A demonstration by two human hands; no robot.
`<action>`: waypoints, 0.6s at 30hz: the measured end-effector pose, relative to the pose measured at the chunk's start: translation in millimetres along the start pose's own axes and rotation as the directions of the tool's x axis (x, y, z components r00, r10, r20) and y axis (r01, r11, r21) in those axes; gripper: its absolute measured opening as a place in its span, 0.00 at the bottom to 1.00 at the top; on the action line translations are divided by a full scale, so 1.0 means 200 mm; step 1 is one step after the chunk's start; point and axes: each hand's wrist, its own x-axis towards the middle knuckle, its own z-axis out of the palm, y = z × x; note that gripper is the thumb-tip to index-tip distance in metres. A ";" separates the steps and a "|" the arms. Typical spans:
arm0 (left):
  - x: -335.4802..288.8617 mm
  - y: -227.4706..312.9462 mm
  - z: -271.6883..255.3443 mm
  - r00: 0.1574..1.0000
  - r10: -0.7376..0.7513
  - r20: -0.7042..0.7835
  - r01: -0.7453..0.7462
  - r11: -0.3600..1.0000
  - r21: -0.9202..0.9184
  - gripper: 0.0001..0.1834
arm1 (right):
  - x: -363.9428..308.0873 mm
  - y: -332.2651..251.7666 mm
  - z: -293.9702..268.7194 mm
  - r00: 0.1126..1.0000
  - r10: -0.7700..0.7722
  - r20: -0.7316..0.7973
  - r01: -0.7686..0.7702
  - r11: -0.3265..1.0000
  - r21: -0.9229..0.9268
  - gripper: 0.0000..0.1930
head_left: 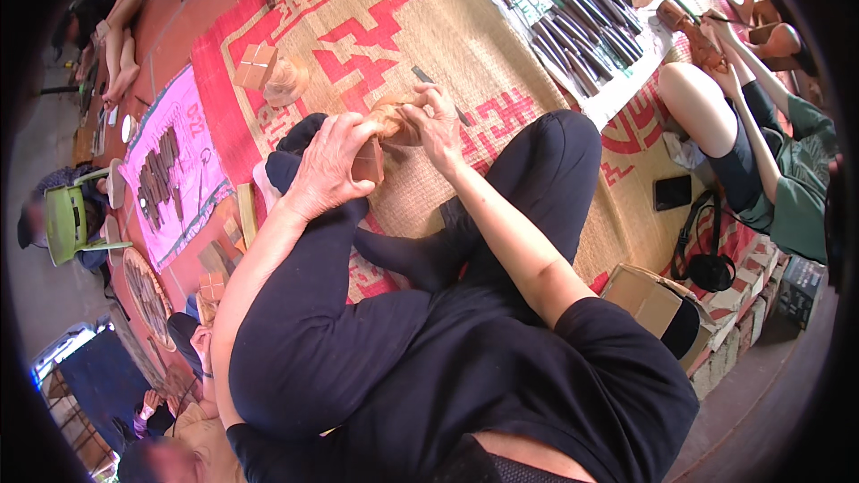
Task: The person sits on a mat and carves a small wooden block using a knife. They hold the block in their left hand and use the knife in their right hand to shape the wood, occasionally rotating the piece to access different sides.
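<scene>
My left hand is closed round a carved wooden piece, with its thumb low on the reddish-brown, block-like part. The upper part is paler and rounded. Bent fingers of my right hand grip that paler end from the other side. Both hands hold the piece above the mat between my bent knees; its fine shape is hidden by the fingers. Behind my right hand, a thin dark tool lies on the mat, partly covered.
A pale rounded carving and a wooden block sit ahead on the patterned mat. Rows of dark-handled tools lie far right. A co-worker's hands hold a brown carving. A phone and cardboard box are at right.
</scene>
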 end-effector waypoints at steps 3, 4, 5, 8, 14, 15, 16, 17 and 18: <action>0.01 0.00 0.00 1.000 0.002 0.013 -0.002 1.000 -0.006 0.45 | -0.05 -0.08 0.05 0.995 0.056 0.083 -0.073 0.974 0.216 0.08; 0.01 0.00 -0.01 1.000 0.001 0.022 -0.001 1.000 -0.011 0.45 | -0.06 -0.07 0.07 0.988 0.110 0.106 -0.137 0.947 0.290 0.08; 0.01 0.00 -0.01 1.000 -0.004 0.010 0.004 1.000 -0.013 0.45 | -0.05 -0.05 0.05 0.993 0.105 0.060 -0.110 0.990 0.087 0.08; 0.01 0.00 -0.01 1.000 -0.008 -0.013 0.008 1.000 -0.027 0.45 | 0.01 0.14 -0.03 0.987 0.160 0.028 -0.156 0.981 -0.115 0.10; 0.00 0.00 -0.01 0.999 -0.037 -0.037 0.036 0.999 -0.024 0.45 | -0.03 -0.10 0.03 0.991 -0.103 0.091 0.093 0.989 0.112 0.10; 0.00 0.00 0.00 0.998 -0.046 -0.046 0.045 0.999 -0.030 0.45 | -0.04 -0.09 0.01 0.991 -0.090 0.104 0.081 0.993 0.083 0.10; 0.00 0.00 -0.01 0.997 -0.053 -0.058 0.052 0.998 -0.032 0.45 | -0.03 -0.07 0.00 0.990 -0.081 0.116 0.074 0.996 0.057 0.11; 0.00 0.01 -0.01 0.996 -0.066 -0.056 0.064 0.997 -0.036 0.45 | -0.01 0.03 -0.02 0.996 -0.065 0.064 0.072 0.991 -0.116 0.11; 0.01 0.02 -0.02 0.996 -0.073 -0.054 0.070 0.996 -0.047 0.45 | -0.01 0.16 -0.04 0.999 -0.028 0.018 0.032 0.977 -0.210 0.10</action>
